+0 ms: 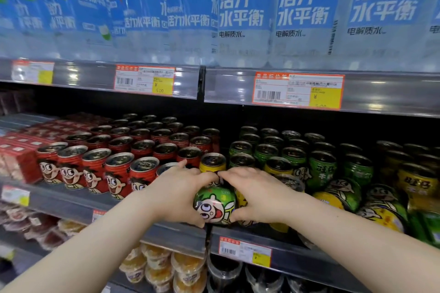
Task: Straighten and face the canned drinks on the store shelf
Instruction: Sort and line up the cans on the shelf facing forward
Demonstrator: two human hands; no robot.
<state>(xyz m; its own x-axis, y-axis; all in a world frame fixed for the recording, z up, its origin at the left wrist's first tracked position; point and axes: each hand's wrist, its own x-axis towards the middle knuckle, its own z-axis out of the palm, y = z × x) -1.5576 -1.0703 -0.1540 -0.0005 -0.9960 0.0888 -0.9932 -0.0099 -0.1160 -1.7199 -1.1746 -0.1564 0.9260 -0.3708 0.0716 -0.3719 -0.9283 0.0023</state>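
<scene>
Green can sits at the front lip of the middle shelf, face outward. The left hand and right hand each curl round one side of it. Risk: a wrist nudge could roll the tipped cans beside it off the edge, or topple the yellow can behind.

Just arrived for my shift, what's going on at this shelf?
A person is tidying the drinks shelf. The left hand and right hand both grip a green can at its front edge, cartoon face pointing outward. Red cans stand in rows to its left; mixed green and yellow cans sit to its right.
</scene>
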